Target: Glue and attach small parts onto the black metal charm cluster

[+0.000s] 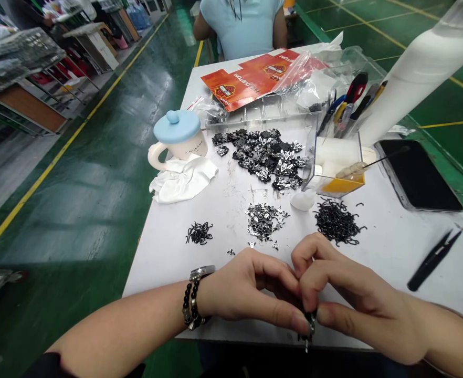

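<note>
Near the table's front edge, my left hand [251, 294] and my right hand [357, 302] come together. Both pinch a small black and metal part [307, 329] between thumbs and fingers; much of it is hidden by the fingertips. Beyond my hands lies a pile of small silver metal clips [266, 221]. To its left is a little heap of black bent wire pieces [200, 233], and to its right a larger heap of black hooked pieces [337, 221]. Farther back spreads a big pile of black and silver parts [269, 155].
A lidded mug [178, 131] and crumpled white tissue [183, 179] stand at left. At right are a clear tool box [334, 173], a white bottle [416, 79], a phone [420, 173] and black tweezers [432, 262]. Orange packaging [247, 79] lies behind. A person [243, 26] sits opposite.
</note>
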A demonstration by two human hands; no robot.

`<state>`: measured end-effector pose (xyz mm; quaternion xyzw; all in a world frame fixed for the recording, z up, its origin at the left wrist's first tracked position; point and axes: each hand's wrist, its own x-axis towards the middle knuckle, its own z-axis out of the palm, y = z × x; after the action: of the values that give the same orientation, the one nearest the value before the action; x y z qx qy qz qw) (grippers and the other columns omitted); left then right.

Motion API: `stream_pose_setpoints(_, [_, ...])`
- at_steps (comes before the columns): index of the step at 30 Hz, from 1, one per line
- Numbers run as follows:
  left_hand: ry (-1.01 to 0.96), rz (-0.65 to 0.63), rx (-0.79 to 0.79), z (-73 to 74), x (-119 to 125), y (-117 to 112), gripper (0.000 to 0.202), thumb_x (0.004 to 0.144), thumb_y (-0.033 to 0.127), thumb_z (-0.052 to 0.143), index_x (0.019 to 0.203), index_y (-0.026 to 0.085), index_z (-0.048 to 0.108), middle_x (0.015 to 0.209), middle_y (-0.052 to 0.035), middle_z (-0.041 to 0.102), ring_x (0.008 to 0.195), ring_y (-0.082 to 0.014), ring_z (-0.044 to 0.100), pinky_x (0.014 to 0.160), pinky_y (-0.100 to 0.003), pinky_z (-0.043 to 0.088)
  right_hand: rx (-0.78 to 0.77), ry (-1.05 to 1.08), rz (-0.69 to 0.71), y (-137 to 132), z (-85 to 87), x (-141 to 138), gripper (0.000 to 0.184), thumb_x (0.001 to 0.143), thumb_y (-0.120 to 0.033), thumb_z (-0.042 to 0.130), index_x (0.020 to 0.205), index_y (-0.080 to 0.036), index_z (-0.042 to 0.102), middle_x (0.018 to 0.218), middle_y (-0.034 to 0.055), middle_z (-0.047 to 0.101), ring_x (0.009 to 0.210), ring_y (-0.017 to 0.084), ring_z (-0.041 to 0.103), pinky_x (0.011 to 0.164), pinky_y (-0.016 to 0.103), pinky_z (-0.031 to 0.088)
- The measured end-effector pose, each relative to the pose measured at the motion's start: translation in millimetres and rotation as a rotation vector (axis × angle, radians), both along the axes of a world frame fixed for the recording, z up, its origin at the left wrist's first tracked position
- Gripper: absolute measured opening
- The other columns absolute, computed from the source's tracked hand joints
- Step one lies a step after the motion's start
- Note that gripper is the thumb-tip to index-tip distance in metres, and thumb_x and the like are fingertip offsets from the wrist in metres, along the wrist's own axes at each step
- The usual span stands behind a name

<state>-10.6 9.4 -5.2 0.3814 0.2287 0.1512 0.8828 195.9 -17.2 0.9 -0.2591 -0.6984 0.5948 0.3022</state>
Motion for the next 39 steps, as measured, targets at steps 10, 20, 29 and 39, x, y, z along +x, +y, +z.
stream_pose_setpoints(10, [0.018, 0.028, -0.035, 4.5, -1.2, -1.0, 0.023, 0.063, -0.003, 0.072, 0.08, 0.011, 0.069, 0.087, -0.0019, 0.065, 0.074, -0.0087, 0.067, 0.073, -0.018, 0.054, 0.146, -0.032, -0.058, -2.8, -2.7, -0.2, 0.017, 0.086, -0.01, 0.053, 0.097, -0.022, 0.054, 0.094, 0.0026, 0.043, 0.091, 0.013, 0.047, 0.078, 0.024, 0.044])
stream_pose_setpoints(20, [0.062, -0.023, 0.095, 4.4, -1.8, 3.5, 0.016, 0.064, 0.007, 0.075, 0.074, 0.013, 0.065, 0.087, -0.0059, 0.064, 0.084, -0.0167, 0.063, 0.079, -0.031, 0.052, 0.078, -0.037, 0.025, -0.8, -4.2, -0.3, 0.02, 0.089, -0.014, 0.051, 0.106, -0.024, 0.053, 0.1, 0.0039, 0.04, 0.096, 0.014, 0.046, 0.081, 0.025, 0.045])
stream_pose_setpoints(29, [0.041, -0.022, 0.034, 1.3, -2.1, 0.4, 0.015, 0.064, 0.007, 0.075, 0.075, 0.013, 0.066, 0.086, -0.0054, 0.065, 0.084, -0.0162, 0.063, 0.079, -0.03, 0.051, 0.131, -0.084, 0.018, -1.0, -3.8, -0.2, 0.013, 0.091, -0.018, 0.049, 0.102, -0.024, 0.053, 0.099, 0.005, 0.04, 0.095, 0.016, 0.045, 0.079, 0.028, 0.046])
stream_pose_setpoints(39, [-0.115, 0.038, -0.241, -2.0, 3.1, -3.3, 0.023, 0.066, 0.02, 0.08, 0.084, 0.01, 0.07, 0.082, -0.0076, 0.07, 0.078, -0.0161, 0.069, 0.072, -0.024, 0.053, 0.142, -0.033, -0.088, 0.3, -2.0, -2.6, 0.021, 0.093, -0.028, 0.051, 0.113, -0.024, 0.053, 0.099, 0.0039, 0.044, 0.096, 0.015, 0.046, 0.085, 0.028, 0.044])
